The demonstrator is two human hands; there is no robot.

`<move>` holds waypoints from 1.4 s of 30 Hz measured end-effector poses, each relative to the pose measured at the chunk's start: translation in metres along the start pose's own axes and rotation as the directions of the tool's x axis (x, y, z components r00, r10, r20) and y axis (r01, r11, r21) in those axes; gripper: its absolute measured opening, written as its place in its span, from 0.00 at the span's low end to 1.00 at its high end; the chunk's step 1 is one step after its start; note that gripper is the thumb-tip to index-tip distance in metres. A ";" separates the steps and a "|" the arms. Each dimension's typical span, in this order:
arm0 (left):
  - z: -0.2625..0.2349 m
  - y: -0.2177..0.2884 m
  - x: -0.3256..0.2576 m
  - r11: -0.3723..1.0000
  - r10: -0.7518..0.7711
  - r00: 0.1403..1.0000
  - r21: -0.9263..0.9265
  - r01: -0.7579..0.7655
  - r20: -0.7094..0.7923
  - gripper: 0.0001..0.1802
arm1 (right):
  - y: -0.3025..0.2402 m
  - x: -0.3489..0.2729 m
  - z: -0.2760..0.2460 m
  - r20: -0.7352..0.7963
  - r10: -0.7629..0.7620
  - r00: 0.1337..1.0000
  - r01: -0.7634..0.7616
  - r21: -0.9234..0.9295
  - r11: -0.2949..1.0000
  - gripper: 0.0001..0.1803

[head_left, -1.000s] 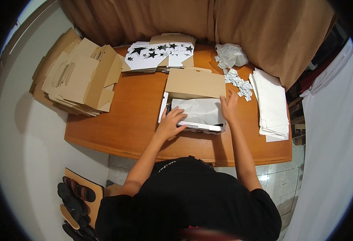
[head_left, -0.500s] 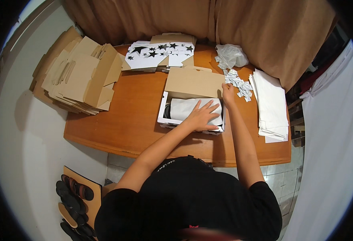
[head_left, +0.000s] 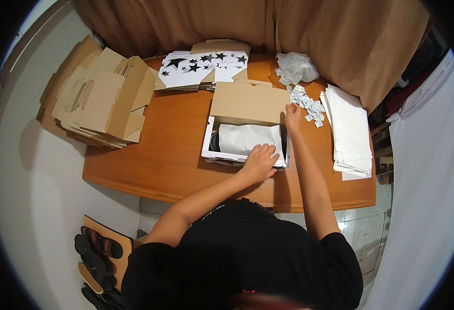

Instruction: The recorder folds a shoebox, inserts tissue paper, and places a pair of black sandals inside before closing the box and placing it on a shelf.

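Note:
An open shoebox (head_left: 206,147), white outside and brown inside, sits on the wooden table in front of me. Its brown lid (head_left: 247,103) stands raised at the far side. White wrapping paper (head_left: 242,138) covers most of what lies inside; a black item (head_left: 214,142), probably footwear, peeks out at the left end. My left hand (head_left: 260,164) is curled over the box's near wall toward the right, thumb outside and fingertips by the paper. At the lid's right edge, my right hand (head_left: 292,118) is closed in a pinch on the lid, close to the small white sachets (head_left: 308,106).
Flattened brown cartons (head_left: 95,98) are stacked at the left. Behind the box lie white star-printed box blanks (head_left: 201,67). A clear plastic bag (head_left: 296,68) and a pile of white paper sheets (head_left: 348,134) lie to the right. Sandals (head_left: 98,253) rest on a board at lower left.
My left hand has drawn back from lying spread on the wrapping paper to the box's near wall, its fingers now curled. The right hand stays at the lid's edge.

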State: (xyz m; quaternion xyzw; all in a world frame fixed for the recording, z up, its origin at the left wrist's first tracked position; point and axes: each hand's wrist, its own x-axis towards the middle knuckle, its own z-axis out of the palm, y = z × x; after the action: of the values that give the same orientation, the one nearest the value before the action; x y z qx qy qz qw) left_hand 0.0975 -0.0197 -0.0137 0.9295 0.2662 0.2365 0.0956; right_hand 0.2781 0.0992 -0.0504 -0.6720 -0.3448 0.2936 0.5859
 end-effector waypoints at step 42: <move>0.000 -0.031 -0.123 0.956 -0.239 0.897 0.072 0.285 -0.372 0.18 | -0.011 -0.132 -0.086 0.455 -0.315 0.833 0.398 -0.096 0.912 0.13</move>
State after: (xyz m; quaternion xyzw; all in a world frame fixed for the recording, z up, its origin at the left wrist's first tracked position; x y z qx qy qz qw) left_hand -0.0083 -0.0596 -0.0708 0.8304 0.4163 0.3700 0.0181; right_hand 0.2683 -0.0569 -0.0290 -0.5658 -0.6111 0.2860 0.4740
